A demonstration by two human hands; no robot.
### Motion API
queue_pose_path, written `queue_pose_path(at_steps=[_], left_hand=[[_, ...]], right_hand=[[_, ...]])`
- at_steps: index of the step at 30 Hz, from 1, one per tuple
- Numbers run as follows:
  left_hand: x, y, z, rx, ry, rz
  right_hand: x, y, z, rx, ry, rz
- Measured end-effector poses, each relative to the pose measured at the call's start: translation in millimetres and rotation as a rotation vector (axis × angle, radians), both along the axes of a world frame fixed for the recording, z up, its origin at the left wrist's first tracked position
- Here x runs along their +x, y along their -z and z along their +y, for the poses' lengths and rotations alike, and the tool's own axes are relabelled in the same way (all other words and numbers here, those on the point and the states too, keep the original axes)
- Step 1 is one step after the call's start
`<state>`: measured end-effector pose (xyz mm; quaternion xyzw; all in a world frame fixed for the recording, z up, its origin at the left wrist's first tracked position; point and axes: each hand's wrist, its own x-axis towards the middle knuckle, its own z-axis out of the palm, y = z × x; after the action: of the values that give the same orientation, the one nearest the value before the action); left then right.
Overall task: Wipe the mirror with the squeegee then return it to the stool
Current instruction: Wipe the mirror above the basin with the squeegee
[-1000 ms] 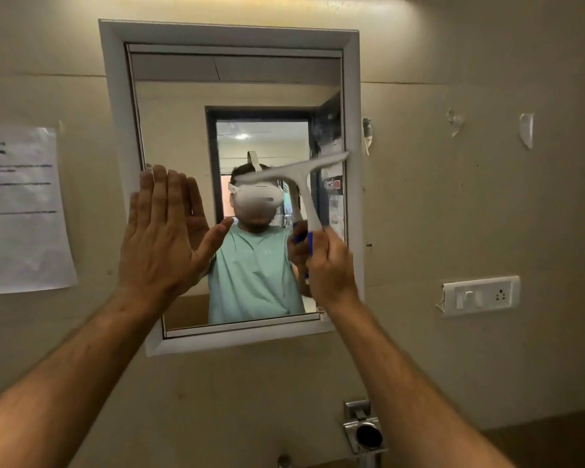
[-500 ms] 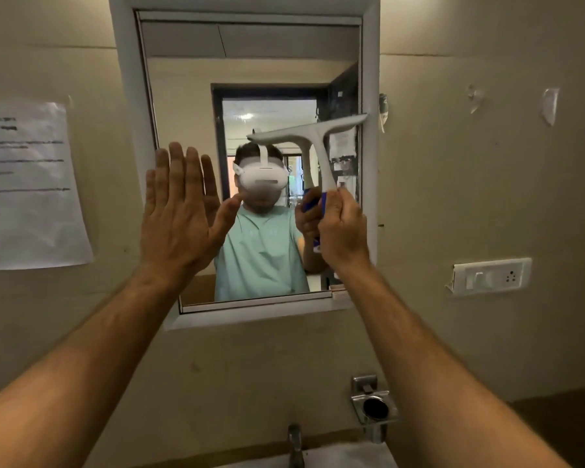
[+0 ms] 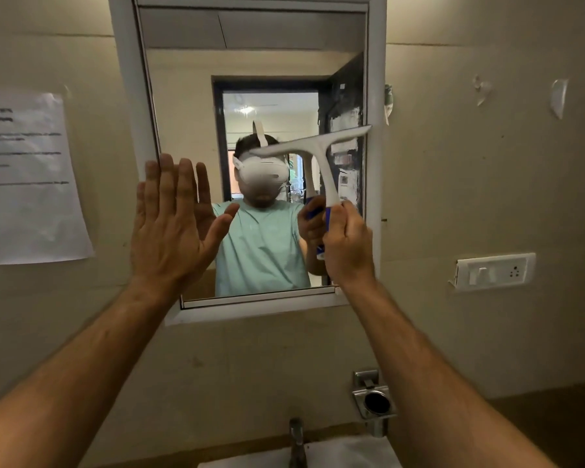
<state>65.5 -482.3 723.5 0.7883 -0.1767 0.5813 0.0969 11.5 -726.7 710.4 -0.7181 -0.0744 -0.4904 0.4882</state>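
The right hand grips the white T-shaped plastic squeegee, blade crosswise at the white-framed mirror's right edge; the left hand presses flat, fingers straight.

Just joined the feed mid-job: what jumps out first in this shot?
A white T-shaped plastic squeegee with a blue grip is held up at the right side of the white-framed wall mirror by the right hand. The left hand is spread flat, fingers straight, at the mirror's lower left.
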Motion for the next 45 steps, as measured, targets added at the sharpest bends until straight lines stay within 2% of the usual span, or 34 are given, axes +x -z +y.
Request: queue_pose_path(at_steps=[3, 11, 14, 17, 21, 30, 33, 36, 39, 45], left_hand=[[1, 4, 1, -0.018, -0.007, -0.011], [5, 25, 4, -0.008, -0.018, 0.041], [6, 27, -1, -0.003, -0.006, 0.046], [6, 26, -8, -0.005, 0.017, 0.029], [3, 19, -13, -0.047, 0.051, 0.02], [-3, 26, 4, -0.025, -0.024, 0.071], [-6, 30, 8, -0.03, -0.034, 0.078], [-11, 32, 11, -0.029, -0.035, 0.089], [-15, 34, 14, -0.029, -0.046, 0.096], [-33, 36, 22, -0.011, -0.059, 0.094]], right_hand=[[2, 3, -4, -0.028, 0.002, 0.003], [-4, 102, -13, -0.071, -0.04, 0.089], [-8, 92, -6, -0.049, -0.047, 0.062], [-9, 52, 3, -0.009, -0.013, 0.025], [-6, 21, 7, -0.013, 0.016, 0.077], [-17, 120, -4, -0.024, -0.052, 0.103], [-14, 110, -5, -0.009, -0.033, 0.102], [-17, 66, 1, 0.012, -0.011, 0.061], [-19, 37, 8, 0.005, 0.031, 0.108], [-34, 86, 7, 0.01, 0.015, 0.191]])
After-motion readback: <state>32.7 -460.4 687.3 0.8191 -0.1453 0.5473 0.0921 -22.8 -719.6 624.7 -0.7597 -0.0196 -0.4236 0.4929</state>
